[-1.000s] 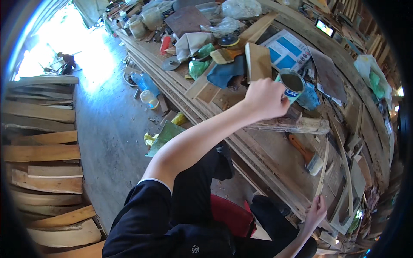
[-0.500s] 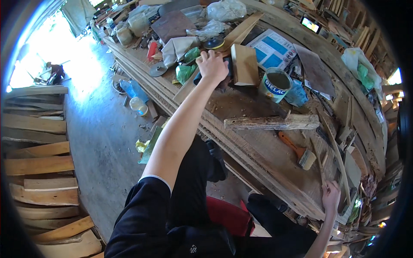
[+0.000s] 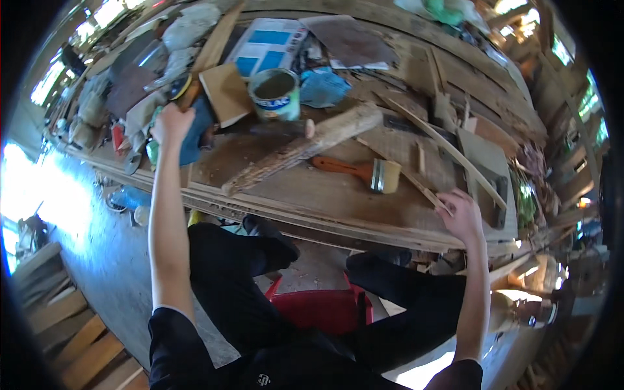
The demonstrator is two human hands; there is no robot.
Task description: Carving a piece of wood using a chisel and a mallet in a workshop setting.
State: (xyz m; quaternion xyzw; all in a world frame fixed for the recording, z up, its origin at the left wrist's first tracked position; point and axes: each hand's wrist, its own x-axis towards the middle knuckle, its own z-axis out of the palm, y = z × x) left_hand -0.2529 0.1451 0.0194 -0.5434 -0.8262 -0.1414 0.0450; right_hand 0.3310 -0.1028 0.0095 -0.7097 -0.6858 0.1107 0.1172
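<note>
My left hand (image 3: 172, 125) is closed, knuckles up, at the left of the workbench. It is against a dark blue cloth-like piece (image 3: 195, 135); what its fingers grip is hidden. My right hand (image 3: 460, 213) pinches the near end of a thin wooden strip (image 3: 416, 180) lying slantwise on the bench. Left of that strip lies a wide paintbrush (image 3: 364, 170) with an orange handle and pale bristles. A rough length of wood (image 3: 302, 146) rests behind the brush. Farther back stands an open tin can (image 3: 276, 97), with a wooden block (image 3: 225, 94) to its left.
A crumpled blue cloth (image 3: 324, 86) sits right of the can, near a brown sheet (image 3: 351, 40). Plastic bags (image 3: 190, 27) and clutter crowd the far left. A longer curved strip (image 3: 448, 146) and a hand saw (image 3: 499, 198) are at the right. A red chair (image 3: 318, 309) is below me.
The view has swung to the right, so the bench lies more level across it. More of the dark blue piece shows beside my left hand. My right hand still pinches the thin strip.
</note>
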